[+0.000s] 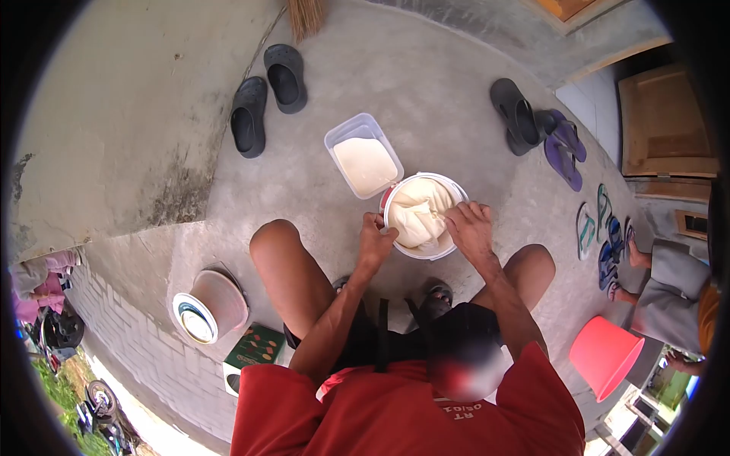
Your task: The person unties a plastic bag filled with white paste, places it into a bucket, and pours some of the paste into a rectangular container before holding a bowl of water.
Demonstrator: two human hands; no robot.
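A white bucket stands on the floor between my knees. Inside it lies a soft, folded cream-coloured mass; I cannot tell whether it is dough or a sheet of material. My left hand has its fingers closed at the bucket's left rim, with the thumb toward the inside. At the right rim, my right hand is closed in a pinch against the cream-coloured mass. Just beyond the bucket sits a clear rectangular plastic container with pale, flat-surfaced contents.
Dark clogs lie ahead left, another dark clog and purple flip-flops ahead right. A lidded tub and a green box are at my left. A red bucket and a seated person are at my right.
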